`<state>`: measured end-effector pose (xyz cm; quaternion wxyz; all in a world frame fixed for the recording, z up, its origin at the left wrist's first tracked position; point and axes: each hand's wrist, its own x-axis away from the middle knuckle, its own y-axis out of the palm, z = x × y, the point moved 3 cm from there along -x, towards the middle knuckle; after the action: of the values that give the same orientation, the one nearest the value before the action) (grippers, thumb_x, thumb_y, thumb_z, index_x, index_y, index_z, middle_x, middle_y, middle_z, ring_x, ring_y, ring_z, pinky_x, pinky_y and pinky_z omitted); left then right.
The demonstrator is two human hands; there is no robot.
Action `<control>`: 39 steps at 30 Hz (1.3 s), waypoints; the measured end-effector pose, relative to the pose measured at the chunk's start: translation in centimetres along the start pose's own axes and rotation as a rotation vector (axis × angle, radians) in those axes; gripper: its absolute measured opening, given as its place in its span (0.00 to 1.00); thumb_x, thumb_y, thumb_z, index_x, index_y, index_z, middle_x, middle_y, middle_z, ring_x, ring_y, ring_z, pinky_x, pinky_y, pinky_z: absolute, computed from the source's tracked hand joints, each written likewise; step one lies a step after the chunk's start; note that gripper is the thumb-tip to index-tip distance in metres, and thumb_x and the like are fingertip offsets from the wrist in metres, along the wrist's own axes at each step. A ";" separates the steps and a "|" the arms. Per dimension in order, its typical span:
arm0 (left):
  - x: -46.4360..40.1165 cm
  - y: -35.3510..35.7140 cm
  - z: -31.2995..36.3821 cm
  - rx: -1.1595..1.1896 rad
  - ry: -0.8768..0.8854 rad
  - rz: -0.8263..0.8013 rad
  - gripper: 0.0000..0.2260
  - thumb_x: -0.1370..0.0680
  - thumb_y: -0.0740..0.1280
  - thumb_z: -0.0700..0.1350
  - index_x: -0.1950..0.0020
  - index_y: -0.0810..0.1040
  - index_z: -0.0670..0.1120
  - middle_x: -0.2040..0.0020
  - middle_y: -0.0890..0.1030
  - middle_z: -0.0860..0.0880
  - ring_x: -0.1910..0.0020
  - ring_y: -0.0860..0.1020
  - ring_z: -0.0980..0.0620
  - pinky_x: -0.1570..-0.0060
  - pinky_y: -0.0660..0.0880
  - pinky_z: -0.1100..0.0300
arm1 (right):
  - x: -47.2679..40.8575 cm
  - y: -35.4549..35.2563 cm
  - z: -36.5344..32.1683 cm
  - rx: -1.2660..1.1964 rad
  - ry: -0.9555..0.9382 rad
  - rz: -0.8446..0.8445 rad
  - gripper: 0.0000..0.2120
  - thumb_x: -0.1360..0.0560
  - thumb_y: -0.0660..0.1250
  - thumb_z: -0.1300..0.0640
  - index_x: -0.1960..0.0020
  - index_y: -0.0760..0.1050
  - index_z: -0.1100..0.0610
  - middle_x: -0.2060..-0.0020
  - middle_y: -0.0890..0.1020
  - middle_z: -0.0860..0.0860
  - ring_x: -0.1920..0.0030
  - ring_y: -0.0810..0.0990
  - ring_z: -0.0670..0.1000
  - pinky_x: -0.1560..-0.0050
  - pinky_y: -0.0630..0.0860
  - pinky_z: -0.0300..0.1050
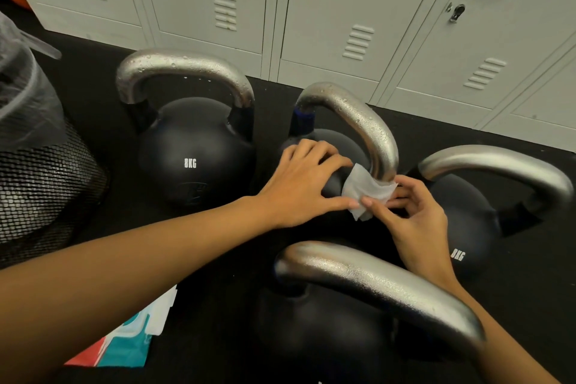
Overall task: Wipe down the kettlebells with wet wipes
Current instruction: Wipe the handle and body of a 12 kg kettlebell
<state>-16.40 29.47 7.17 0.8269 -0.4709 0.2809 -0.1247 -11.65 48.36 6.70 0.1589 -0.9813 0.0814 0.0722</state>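
Several black kettlebells with silver handles stand on the dark floor. The middle kettlebell (352,121) has water drops on its handle. My left hand (304,181) rests spread on its black body, fingers fairly straight. My right hand (411,218) pinches a white wet wipe (367,190) against the base of that handle. Another kettlebell (193,146) marked 8KG stands to the left, one (467,221) to the right, and one (358,309) nearest me, its handle crossing over my right forearm.
A black mesh bin (40,184) with a clear liner stands at the left. A wet wipes pack (124,343), teal, red and white, lies on the floor under my left forearm. Grey lockers (343,9) line the back.
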 end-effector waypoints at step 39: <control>-0.1 1.9 -0.4 -0.513 0.340 -0.042 0.29 0.19 0.51 0.61 0.26 0.66 0.44 0.27 0.69 0.48 0.25 0.61 0.48 0.28 0.47 0.35 | -0.2 -0.2 -1.9 0.040 -0.102 -0.168 0.22 0.23 0.68 0.57 0.30 0.71 0.53 0.40 0.81 0.46 0.36 0.77 0.44 0.33 0.72 0.49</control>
<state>-16.85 30.26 5.42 0.6196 -0.6423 0.4277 -0.1436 -11.64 47.94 8.52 0.1881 -0.9763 -0.0078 0.1066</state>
